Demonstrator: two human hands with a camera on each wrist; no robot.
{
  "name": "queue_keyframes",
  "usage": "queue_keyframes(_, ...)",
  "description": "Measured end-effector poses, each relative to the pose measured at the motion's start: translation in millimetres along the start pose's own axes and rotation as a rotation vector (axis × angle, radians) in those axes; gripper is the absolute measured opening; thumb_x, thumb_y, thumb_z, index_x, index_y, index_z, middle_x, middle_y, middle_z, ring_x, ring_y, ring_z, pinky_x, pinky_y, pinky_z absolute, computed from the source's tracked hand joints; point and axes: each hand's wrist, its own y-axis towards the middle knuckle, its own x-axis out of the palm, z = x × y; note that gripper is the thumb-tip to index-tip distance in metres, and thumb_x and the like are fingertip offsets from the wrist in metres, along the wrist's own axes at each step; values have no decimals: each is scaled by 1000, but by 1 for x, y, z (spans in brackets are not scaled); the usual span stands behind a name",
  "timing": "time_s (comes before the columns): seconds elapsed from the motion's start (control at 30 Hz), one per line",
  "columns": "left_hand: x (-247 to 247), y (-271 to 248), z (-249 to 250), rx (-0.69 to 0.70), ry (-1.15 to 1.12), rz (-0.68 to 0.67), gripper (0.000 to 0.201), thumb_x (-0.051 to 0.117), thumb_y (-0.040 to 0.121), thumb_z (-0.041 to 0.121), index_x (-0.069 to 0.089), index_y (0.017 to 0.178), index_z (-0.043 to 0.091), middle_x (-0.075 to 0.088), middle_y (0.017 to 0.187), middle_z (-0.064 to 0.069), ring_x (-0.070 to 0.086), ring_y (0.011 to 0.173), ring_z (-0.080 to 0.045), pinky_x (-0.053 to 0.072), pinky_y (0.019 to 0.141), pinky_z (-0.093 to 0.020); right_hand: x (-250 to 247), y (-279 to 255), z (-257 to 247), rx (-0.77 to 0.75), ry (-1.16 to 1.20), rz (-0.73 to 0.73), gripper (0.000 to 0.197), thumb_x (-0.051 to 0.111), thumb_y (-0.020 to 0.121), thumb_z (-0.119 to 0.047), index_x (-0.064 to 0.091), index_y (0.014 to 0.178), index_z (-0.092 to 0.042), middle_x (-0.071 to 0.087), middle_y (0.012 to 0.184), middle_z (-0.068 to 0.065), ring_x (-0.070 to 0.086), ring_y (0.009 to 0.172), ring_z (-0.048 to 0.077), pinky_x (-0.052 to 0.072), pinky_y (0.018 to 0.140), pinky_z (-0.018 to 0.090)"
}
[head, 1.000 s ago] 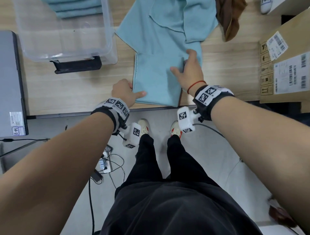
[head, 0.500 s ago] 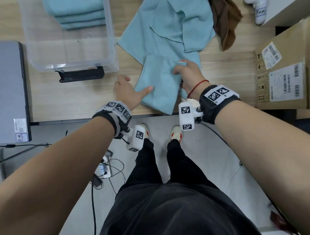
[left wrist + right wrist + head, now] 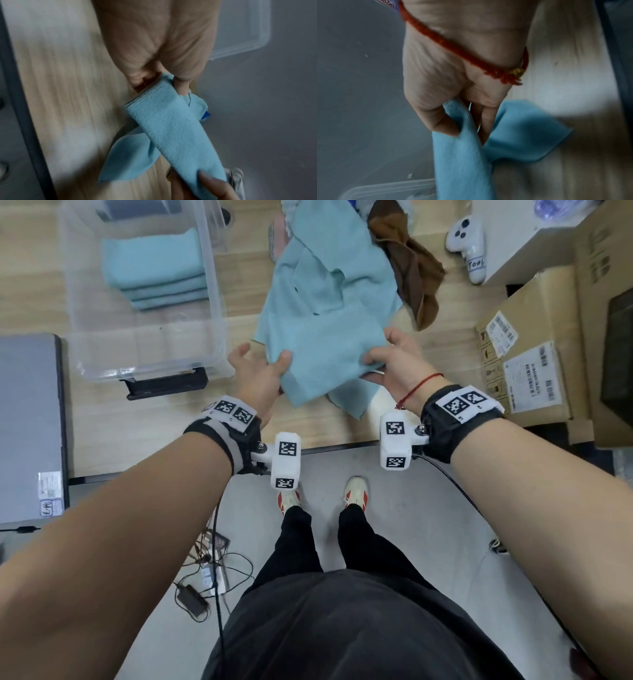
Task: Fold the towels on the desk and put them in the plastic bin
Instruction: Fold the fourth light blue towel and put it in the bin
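Towel (image 3: 322,361), folded, raised over desk's (image 3: 102,419) front edge: my left hand (image 3: 257,371) and right hand (image 3: 397,361) pinch opposite ends, keeping folds together for carrying to bin (image 3: 215,302) at left.

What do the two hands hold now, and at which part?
Both hold one folded blue towel: the left hand pinches its left edge, the right hand its right edge.

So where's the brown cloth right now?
In the head view the brown cloth lies crumpled at the far side of the desk, right of the loose blue towels and left of the white controller.
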Motion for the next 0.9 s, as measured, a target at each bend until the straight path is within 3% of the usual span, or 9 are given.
queue_keyframes(0.1, -3, -3, 3, 338, 224, -36, 57, 60, 88, 2, 26, 129, 21, 65, 94, -5, 68, 86, -13, 58, 78, -37, -17, -6, 19, 6, -13, -23, 43, 57, 68, 20, 45, 75, -20, 63, 85, 4, 64, 88, 19, 56, 75, 34)
queue_keyframes(0.17, -2, -9, 6, 475, 294, -87, 53, 57, 86, 3, 32, 126, 27, 64, 98, -15, 67, 92, -25, 57, 79, -46, -23, -8, 31, 24, 8, -46, 49, 54, 70, 26, 43, 73, -21, 64, 82, 3, 64, 88, 20, 54, 71, 31)
queue_keyframes(0.2, -1, -9, 8, 522, 338, -96, 51, 54, 86, 3, 35, 123, 31, 62, 104, -16, 65, 93, -26, 58, 77, -43, -24, -9, 34, 32, 14, -48, 49, 53, 70, 26, 44, 74, -21, 64, 82, 5, 63, 87, 21, 54, 69, 31)
queue_keyframes(0.3, 5, -8, 12, 603, 520, -90, 39, 49, 86, 5, 46, 109, 36, 57, 102, 3, 60, 92, -21, 52, 68, -27, -21, -11, 37, 45, -53, -52, 47, 54, 68, 20, 45, 87, -22, 62, 80, 11, 58, 78, 26, 48, 63, 34)
queue_keyframes(0.47, -7, 8, 0, 440, 627, -35, 25, 43, 91, 9, 40, 98, 33, 50, 87, -5, 51, 69, -20, 48, 57, -37, -19, -12, 37, 22, -154, -76, 63, 57, 67, 13, 41, 105, -35, 59, 93, 17, 56, 80, 26, 46, 64, 36)
queue_keyframes(0.6, -11, 8, -2, 523, 576, -63, 23, 42, 86, -4, 49, 85, 18, 46, 78, 8, 43, 66, -1, 40, 65, -17, -19, -12, 36, -91, -241, -69, 42, 60, 63, 15, 71, 76, -24, 59, 83, 12, 51, 74, 22, 43, 68, 35)
queue_keyframes(0.67, -8, 13, -1, 555, 559, -48, 32, 46, 85, 0, 59, 75, 27, 58, 83, 9, 53, 83, -2, 42, 79, -19, -18, -9, 35, -142, -289, -42, 40, 62, 61, 15, 75, 63, -23, 63, 80, 11, 54, 80, 24, 46, 77, 37)
queue_keyframes(0.77, -11, 20, -7, 506, 601, -39, 34, 49, 91, 6, 70, 84, 31, 66, 101, 2, 59, 95, -8, 44, 86, -17, -22, -4, 39, -141, -327, -24, 46, 60, 64, 19, 77, 66, -24, 69, 86, 8, 60, 88, 22, 50, 86, 37)
queue_keyframes(0.9, -24, 27, -36, 288, 773, -81, 27, 58, 88, 3, 66, 110, 15, 55, 95, 4, 53, 91, -11, 46, 85, -22, -30, -8, 60, 14, -456, -108, 48, 57, 71, 17, 72, 99, -19, 65, 89, 16, 55, 76, 26, 49, 64, 30)
